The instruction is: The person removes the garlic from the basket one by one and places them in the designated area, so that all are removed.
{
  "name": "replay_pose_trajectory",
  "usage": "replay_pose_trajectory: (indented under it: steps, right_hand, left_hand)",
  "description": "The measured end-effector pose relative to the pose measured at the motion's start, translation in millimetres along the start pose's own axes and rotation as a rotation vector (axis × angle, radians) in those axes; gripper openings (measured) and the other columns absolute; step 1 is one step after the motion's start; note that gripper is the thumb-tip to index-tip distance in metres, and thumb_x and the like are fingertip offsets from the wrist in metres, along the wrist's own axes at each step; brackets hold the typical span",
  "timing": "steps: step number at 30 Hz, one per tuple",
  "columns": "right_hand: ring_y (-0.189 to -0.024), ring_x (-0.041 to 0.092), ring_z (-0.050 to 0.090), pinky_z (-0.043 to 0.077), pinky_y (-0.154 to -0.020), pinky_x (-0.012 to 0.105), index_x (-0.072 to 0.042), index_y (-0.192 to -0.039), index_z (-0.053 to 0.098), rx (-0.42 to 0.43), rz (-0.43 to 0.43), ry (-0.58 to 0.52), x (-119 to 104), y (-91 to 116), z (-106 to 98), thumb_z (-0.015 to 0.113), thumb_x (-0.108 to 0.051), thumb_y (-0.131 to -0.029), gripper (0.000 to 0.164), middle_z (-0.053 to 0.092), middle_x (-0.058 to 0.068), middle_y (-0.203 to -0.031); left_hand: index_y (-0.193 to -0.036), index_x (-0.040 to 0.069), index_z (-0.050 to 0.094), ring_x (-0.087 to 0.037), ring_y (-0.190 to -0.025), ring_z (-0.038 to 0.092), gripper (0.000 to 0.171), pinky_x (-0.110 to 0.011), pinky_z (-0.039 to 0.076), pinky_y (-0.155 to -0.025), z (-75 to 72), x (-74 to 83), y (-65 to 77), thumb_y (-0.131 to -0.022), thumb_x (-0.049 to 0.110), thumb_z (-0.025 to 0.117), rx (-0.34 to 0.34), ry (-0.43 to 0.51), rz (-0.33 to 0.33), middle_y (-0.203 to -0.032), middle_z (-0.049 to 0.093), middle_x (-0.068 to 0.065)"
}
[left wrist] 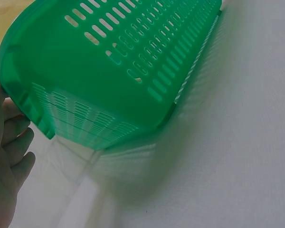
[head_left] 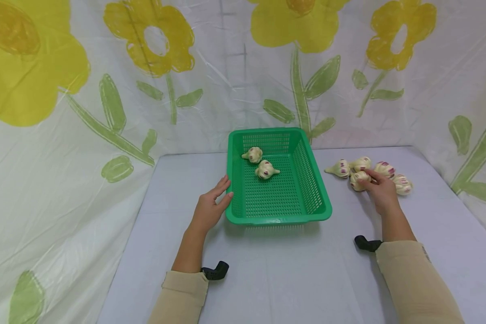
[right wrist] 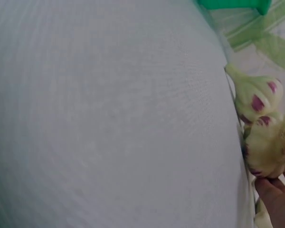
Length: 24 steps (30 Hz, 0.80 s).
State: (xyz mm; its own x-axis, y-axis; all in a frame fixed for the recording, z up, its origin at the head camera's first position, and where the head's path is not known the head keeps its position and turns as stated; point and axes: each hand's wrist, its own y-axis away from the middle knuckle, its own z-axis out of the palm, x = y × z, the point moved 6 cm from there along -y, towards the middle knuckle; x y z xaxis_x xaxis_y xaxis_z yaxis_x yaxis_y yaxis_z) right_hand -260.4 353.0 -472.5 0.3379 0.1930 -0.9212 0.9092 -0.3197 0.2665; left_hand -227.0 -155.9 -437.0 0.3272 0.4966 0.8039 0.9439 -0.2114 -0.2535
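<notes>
A green plastic basket [head_left: 279,221] stands mid-table with two garlic bulbs [head_left: 266,170] inside. My left hand [head_left: 210,208] lies against the basket's left rim, its fingers extended and touching it. In the left wrist view, the left hand's fingers [left wrist: 20,145] show beside the green rim. At the right, my right hand [head_left: 382,193] pinches a garlic bulb [head_left: 358,181] between thumb and fingers; the right wrist view shows this garlic bulb [right wrist: 268,147] close up. Several other purple-streaked garlic bulbs [head_left: 341,168] lie around that hand.
A white cloth covers the table [head_left: 267,274]. Behind it hangs a white curtain [head_left: 218,108] painted with yellow flowers and green leaves. A black wrist device [head_left: 216,271] sits at the left cuff, another wrist device [head_left: 367,244] at the right.
</notes>
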Motion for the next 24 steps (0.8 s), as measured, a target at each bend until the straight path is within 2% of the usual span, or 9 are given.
replay_pose_trajectory:
  steps: [18,24]
  right_hand:
    - [-0.099,-0.002,0.046,0.047,-0.075,0.003,-0.011,-0.151,0.041,0.006,-0.014,-0.039,-4.2,3.3,0.3,0.069,-0.029,-0.092,0.068,0.035,0.010,-0.147]
    - [-0.101,-0.002,0.045,0.046,-0.074,0.002,-0.011,-0.152,0.038,0.001,-0.004,-0.066,-1.5,1.5,-0.5,0.070,-0.031,-0.092,0.071,0.032,0.010,-0.152]
  left_hand:
    - [-0.145,0.016,0.051,-0.007,-0.143,0.035,0.052,-0.040,0.036,-0.115,-0.7,-0.6,-0.1,-0.100,0.043,0.055,0.010,0.000,0.006,-0.153,0.039,0.014]
    - [-0.145,0.015,0.051,-0.010,-0.144,0.035,0.052,-0.042,0.036,-0.115,-0.8,-0.1,0.0,-0.100,0.041,0.055,0.009,0.004,0.015,-0.154,0.040,0.011]
